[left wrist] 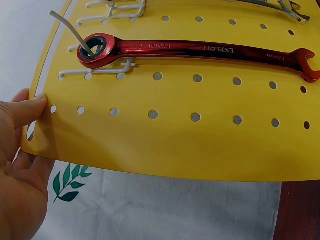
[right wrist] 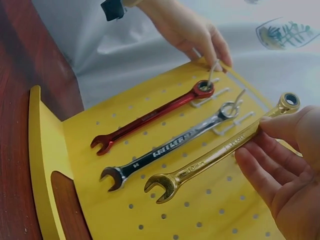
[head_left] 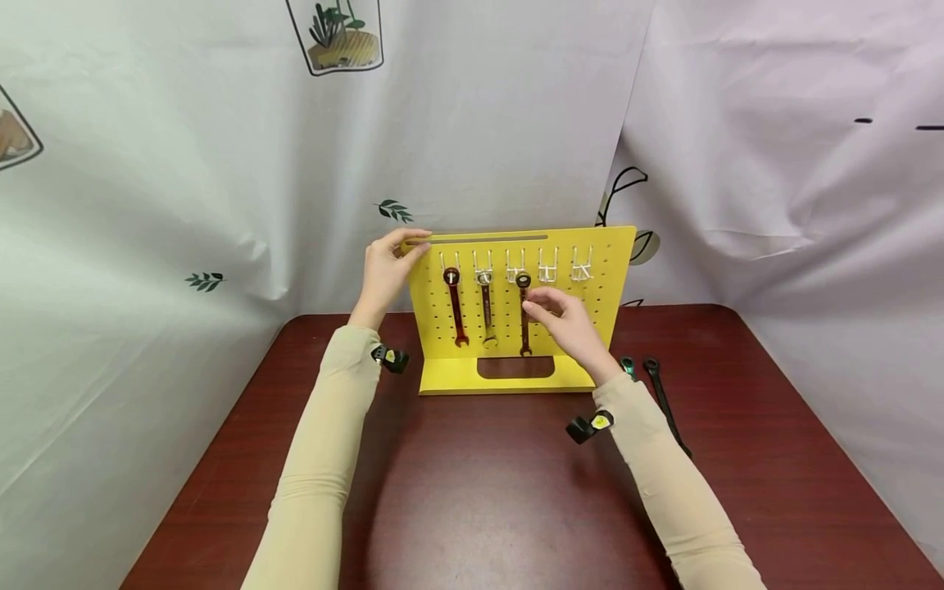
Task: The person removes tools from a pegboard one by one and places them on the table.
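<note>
My left hand pinches the top left corner of a yellow pegboard, thumb in front and fingers behind. In my right hand is a gold combination wrench, pinched near its ratchet ring, with the open end pointing down. It stands in front of the third white hook. A red wrench hangs by its ring on the first hook from the left. Beside it a silver wrench hangs on the second hook, between the red and the gold ones.
Two more white hooks, a fourth and a fifth, stick out on the right. A black wrench and a green-ended wrench lie on the dark red table by my right forearm. A white curtain hangs behind.
</note>
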A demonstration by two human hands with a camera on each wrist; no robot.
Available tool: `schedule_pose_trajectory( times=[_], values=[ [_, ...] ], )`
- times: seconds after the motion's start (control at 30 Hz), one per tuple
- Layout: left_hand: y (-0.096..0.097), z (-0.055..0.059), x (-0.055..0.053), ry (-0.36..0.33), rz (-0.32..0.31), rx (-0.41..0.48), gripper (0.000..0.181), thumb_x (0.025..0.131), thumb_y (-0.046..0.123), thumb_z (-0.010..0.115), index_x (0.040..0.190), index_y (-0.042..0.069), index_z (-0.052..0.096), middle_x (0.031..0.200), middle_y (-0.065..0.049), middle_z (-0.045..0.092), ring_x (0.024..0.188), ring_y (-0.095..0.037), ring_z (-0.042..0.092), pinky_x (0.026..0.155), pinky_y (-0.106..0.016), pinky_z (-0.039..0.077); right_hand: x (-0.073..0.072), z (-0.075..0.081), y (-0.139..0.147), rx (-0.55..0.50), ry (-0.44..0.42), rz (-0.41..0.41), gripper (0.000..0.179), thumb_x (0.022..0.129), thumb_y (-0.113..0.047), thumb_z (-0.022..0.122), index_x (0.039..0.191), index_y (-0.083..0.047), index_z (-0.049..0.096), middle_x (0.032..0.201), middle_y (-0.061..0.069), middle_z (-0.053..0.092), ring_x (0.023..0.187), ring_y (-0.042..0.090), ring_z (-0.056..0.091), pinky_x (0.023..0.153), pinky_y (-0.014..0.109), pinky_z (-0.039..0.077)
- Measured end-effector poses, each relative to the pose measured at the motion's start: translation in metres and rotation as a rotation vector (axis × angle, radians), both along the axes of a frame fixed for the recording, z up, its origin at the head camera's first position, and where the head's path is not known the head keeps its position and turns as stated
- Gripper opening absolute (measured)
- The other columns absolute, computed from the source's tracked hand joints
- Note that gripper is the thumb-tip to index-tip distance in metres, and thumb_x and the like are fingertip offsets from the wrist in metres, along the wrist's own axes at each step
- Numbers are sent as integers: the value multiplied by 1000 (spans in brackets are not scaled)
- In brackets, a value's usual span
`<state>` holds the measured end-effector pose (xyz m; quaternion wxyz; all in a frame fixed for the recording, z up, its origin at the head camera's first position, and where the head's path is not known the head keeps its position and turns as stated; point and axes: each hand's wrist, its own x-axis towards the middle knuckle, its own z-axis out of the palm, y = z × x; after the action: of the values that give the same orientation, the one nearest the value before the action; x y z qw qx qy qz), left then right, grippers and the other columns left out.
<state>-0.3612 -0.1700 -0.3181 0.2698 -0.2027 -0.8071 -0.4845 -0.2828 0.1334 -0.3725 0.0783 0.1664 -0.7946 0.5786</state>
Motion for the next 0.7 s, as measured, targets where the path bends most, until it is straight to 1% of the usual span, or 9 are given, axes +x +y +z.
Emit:
schedule_pose_trajectory(
  times=[0.13,0.27,0.37,0.4,0.43,0.53,0.6,0.7],
  values=[
    [0,0,0,-1,-2,-2,19,95,20,73,112,14,78,105,-3,75,65,-17,46,59,-26,36,6,4,6,3,5,4,36,100,-29,66,126,-4,66,116,14,69,100,26,67,84,39,52],
    [0,0,1,-4,-2,-3,19,95,20,74,112,15,78,104,-3,75,63,-18,44,59,-26,35,11,8,13,1,2,6,38,100,-29,67,127,-3,66,118,15,69,100,26,67,87,43,52],
    [0,-1,0,-8,-6,-2,20,95,21,73,113,15,78,105,-4,75,63,-19,45,59,-26,36,15,11,19,8,5,-7,38,100,-29,67,128,-4,66,118,15,69,100,27,68,86,39,52],
    [0,-1,0,-9,-5,-5,20,95,21,73,113,15,78,105,-4,75,62,-19,43,59,-27,35,16,12,21,13,10,-12,38,100,-29,67,128,-4,66,118,15,70,100,26,68,86,37,52],
    [0,-1,0,-12,-6,-3,20,95,21,73,113,14,78,105,-4,75,62,-18,44,59,-26,35,17,13,23,16,15,-18,38,100,-29,67,128,-4,66,117,15,70,99,25,68,85,36,52],
    [-1,-1,1,-15,0,0,20,94,20,74,113,15,78,105,-3,75,58,-17,39,57,-27,33,19,16,28,16,36,-33,37,100,-28,67,126,-3,67,116,16,70,96,19,68,84,34,51],
    [-1,0,2,-14,4,0,19,94,19,74,113,16,78,105,-3,75,56,-16,36,55,-27,32,21,19,31,-6,45,-40,35,99,-26,67,124,-1,67,115,17,69,93,15,68,85,34,52],
    [0,1,3,-11,3,-1,18,94,17,74,112,16,78,104,-4,75,55,-17,35,55,-26,31,25,23,37,-55,58,-39,34,99,-22,68,123,2,66,115,17,68,91,11,68,87,33,53]
  ],
)
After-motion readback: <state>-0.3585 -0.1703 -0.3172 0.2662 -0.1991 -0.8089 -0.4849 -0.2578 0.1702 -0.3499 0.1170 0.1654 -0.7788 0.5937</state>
